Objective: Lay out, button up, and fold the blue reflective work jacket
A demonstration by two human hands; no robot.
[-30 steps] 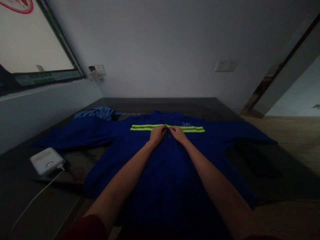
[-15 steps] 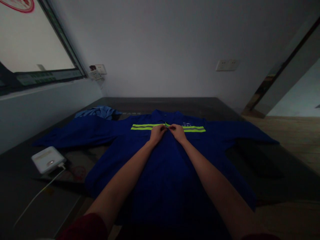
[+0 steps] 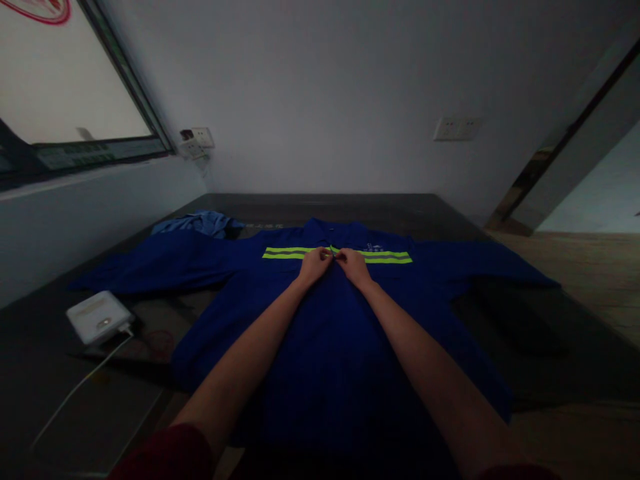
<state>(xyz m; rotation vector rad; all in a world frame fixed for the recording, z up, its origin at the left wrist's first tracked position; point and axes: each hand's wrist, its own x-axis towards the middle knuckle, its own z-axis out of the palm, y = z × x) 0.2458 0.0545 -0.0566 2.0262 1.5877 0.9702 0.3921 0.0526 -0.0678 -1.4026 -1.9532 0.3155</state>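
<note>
A blue work jacket (image 3: 330, 347) with a collar lies spread on the dark table, front up and both sleeves stretched out sideways. A yellow-green reflective stripe (image 3: 387, 257) crosses its chest, with a small white print above it on the right. My left hand (image 3: 315, 265) pinches the jacket's front edge at the stripe, just below the collar. Opposite it, almost touching, my right hand (image 3: 353, 265) pinches the other front edge. The fingertips cover the small spot of fastening between them, so its details are hidden.
The dark table (image 3: 380, 205) reaches to the wall. A crumpled lighter blue cloth (image 3: 203, 223) lies at the back left. A white box (image 3: 99, 317) with a white cable (image 3: 83, 381) stands at the left. A dark flat item (image 3: 520, 320) lies at the right.
Both hands stay at the chest stripe with nearly the same pinch. The fingertips have shifted very slightly, and the neon edge between them shows less. The jacket lies as before.
</note>
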